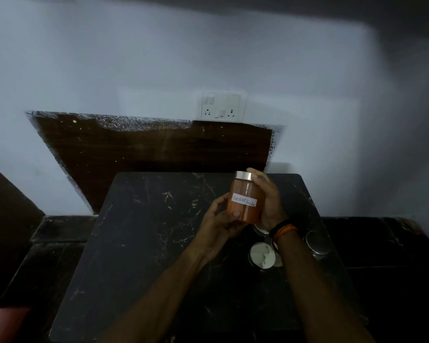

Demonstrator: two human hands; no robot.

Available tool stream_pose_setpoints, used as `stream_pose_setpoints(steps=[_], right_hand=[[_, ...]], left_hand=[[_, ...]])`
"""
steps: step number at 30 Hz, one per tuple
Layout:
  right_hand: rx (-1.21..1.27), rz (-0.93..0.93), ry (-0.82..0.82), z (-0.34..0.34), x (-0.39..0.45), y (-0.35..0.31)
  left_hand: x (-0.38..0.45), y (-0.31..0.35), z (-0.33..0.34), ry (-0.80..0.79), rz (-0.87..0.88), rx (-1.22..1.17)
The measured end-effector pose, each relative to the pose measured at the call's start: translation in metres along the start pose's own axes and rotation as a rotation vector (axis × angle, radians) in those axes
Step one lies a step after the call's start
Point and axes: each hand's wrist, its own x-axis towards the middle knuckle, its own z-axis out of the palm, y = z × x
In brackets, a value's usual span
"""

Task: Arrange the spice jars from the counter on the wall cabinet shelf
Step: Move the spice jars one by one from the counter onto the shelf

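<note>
A clear jar of orange-red powder (245,194) with a silver lid and a white handwritten label is held upright above the dark marble counter (146,231). My left hand (221,219) grips its lower left side, thumb on the front near the base. My right hand (268,196) wraps the right side, fingers reaching up to the lid. Below my hands, three more jars stand on the counter: one with a silver lid (262,256), one at the right (317,242), and one mostly hidden behind my right wrist (260,229). No cabinet shelf is in view.
A white switch and socket plate (222,106) sits on the pale wall above a dark wooden panel (146,147). The raised marble slab rests on a lower black counter (382,241). Something reddish (5,323) shows at the bottom left corner.
</note>
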Motion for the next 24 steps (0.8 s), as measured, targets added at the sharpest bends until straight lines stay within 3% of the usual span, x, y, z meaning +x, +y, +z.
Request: stream_pose_setpoints(steps=[7,15,24], right_hand=[[0.049,-0.101,-0.082,0.018,0.023,-0.058],[0.009,-0.315,-0.175,0.063,0.042,-0.169],[-0.048,-0.5,-0.223,0.095,0.05,-0.266]], left_hand=[[0.02,0.042,0.022,-0.099,0.174,0.029],[0.045,0.126,0.076,-0.181,0.351,0.038],[0.051,0.211,0.135,-0.208,0.486,0.196]])
